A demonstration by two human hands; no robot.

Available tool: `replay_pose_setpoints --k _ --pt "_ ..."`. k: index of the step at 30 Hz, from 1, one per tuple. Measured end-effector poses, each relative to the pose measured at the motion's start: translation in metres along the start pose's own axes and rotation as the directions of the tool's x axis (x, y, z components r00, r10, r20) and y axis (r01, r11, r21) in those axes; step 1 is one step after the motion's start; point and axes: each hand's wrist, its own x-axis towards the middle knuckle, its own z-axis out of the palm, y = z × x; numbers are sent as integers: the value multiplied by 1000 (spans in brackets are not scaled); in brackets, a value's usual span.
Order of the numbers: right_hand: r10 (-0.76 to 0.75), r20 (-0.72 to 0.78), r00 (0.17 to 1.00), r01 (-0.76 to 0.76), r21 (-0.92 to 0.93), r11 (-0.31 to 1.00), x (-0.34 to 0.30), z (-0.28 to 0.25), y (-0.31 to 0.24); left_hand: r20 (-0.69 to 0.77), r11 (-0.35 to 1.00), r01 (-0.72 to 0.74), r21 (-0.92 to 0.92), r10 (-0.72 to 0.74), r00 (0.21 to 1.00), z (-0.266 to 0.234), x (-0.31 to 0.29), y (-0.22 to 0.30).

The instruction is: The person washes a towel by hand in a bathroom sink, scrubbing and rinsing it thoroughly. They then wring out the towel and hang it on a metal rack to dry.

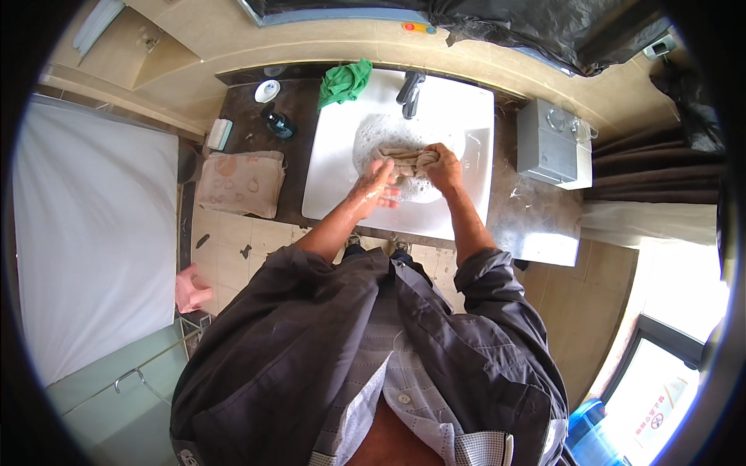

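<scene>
A wet beige cloth [406, 160], bunched and twisted, is held over the soapy water in the white sink [322, 182]. My right hand [444, 166] is closed around its right end. At the cloth's left end is my left hand [376, 185], its fingers spread and slightly blurred; the thumb side is against or very near the cloth. Foam [371, 133] floats on the water around both hands. Behind them stands a dark faucet [410, 95] at the sink's back edge. A green cloth [344, 82] lies crumpled over the back left corner of the sink.
Left of the sink, the dark counter [299, 159] holds a dark pump bottle [277, 123], a small white dish [267, 91] and a folded beige towel [242, 183]. To the right sits a grey box [545, 144] with glassware by it. A pink bag [192, 288] is at lower left.
</scene>
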Motion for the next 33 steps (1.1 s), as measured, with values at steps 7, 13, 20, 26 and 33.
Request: replay_pose_setpoints --k 7,13,20,26,33 --pt "-173 488 856 0 335 942 -51 5 -106 322 889 149 -434 -1 947 -19 32 1" --pt "-343 509 790 29 527 850 -85 24 -138 185 810 -86 -580 233 955 -42 64 -13" --pt "-112 63 992 97 207 974 -63 53 -122 341 678 -157 -718 539 770 -18 78 -25" --pt "38 -159 987 -34 27 999 -4 42 -48 512 734 121 -668 336 790 -25 74 -16" --pt "26 -155 988 -69 -277 958 16 -2 1 8 995 53 -87 -53 999 -60 50 5"
